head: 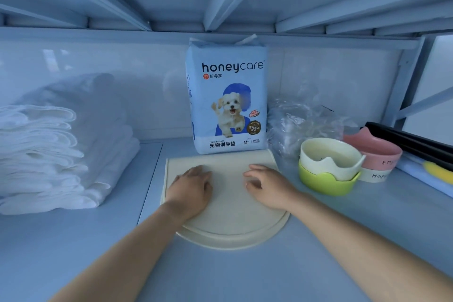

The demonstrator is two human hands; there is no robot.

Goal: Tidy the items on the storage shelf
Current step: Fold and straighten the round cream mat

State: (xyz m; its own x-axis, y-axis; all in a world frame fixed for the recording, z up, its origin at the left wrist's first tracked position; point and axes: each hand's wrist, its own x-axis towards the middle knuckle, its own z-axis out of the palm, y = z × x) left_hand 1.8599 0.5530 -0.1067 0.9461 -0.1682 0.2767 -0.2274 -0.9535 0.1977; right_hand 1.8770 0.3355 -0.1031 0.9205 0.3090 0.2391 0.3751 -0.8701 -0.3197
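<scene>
Left hand [190, 187] lies flat, fingers together, palm down; right hand [266, 185] rests with fingers loosely spread and curled. Both press on the cream, smooth, round-fronted flat mat [230, 218], nothing pinched. Likely step: squaring the mat on the pale metal shelf [245, 272]; next calls for a level slide. Behind, touching: soft plastic pet-pad pack [226, 98]. Left: folded white cloths [49, 154]. Right: stacked glossy cream-and-green bowls [328, 167].

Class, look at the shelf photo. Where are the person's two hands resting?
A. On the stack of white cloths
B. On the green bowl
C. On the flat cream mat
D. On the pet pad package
C: both the left hand and right hand lie palm-down on the cream mat.
</scene>
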